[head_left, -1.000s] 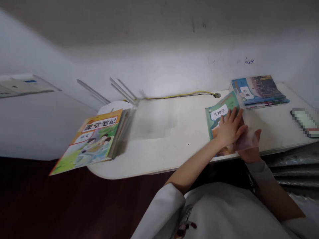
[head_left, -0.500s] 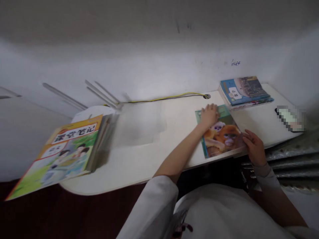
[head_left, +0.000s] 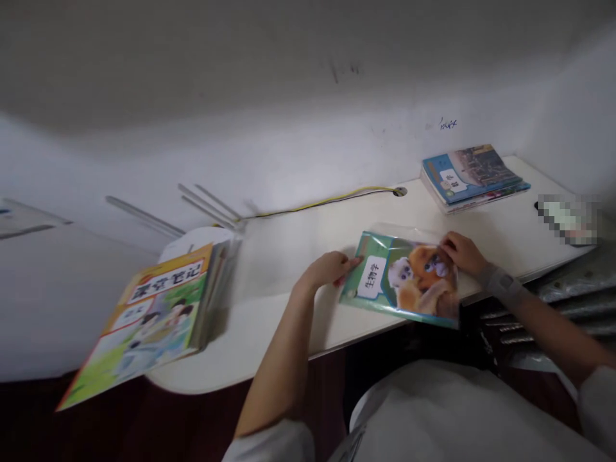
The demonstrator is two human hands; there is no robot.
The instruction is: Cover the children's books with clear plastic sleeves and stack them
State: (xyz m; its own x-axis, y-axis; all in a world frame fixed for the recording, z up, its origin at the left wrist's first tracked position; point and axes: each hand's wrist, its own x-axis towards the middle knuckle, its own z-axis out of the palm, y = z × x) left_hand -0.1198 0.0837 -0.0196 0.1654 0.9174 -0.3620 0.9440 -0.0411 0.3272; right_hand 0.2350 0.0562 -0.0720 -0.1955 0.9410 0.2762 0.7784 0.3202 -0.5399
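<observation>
Between my two hands is a biology textbook (head_left: 375, 301) with a green band and golden monkeys on its cover, lying in a clear plastic book cover (head_left: 404, 231) whose edge stands out past the top. My left hand (head_left: 330, 269) pinches the book's left edge, thumb on top and fingers underneath. On the opposite side, my right hand (head_left: 462, 253) grips the upper right edge near a monkey's face. The book is slightly raised and turned, its lower right corner reaching over the desk's front edge.
A bookstand-like row of books with a yellow notebook (head_left: 158, 314) in front stands at the desk's left end. Blue-covered books (head_left: 474, 173) are stacked at the back right, near a blurred-out phone (head_left: 568, 221). A yellow cable (head_left: 327, 200) runs along the wall on the white desk (head_left: 289, 321).
The textbook has turned and shifted left, its title now showing. My left hand went from lying on the cover to gripping its left edge; my right hand moved up the right edge.
</observation>
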